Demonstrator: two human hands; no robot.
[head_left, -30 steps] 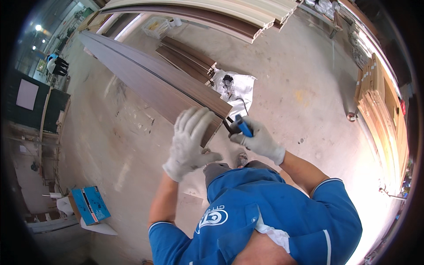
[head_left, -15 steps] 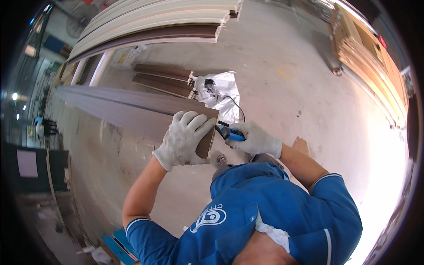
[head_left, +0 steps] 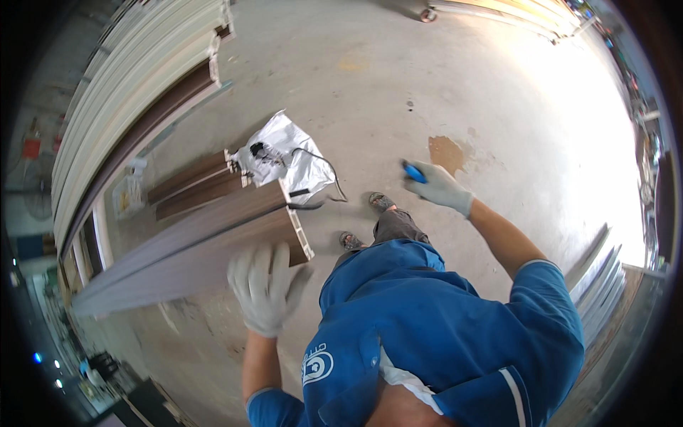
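Here my left hand, gloved, lies with fingers spread and unclenched on the near end of the long brown panel, which stretches away to the left above the concrete floor. My right hand is raised well apart from it, fist clenched around a small blue tool. A crumpled silver bag with a black cable lies just beyond the panel's end.
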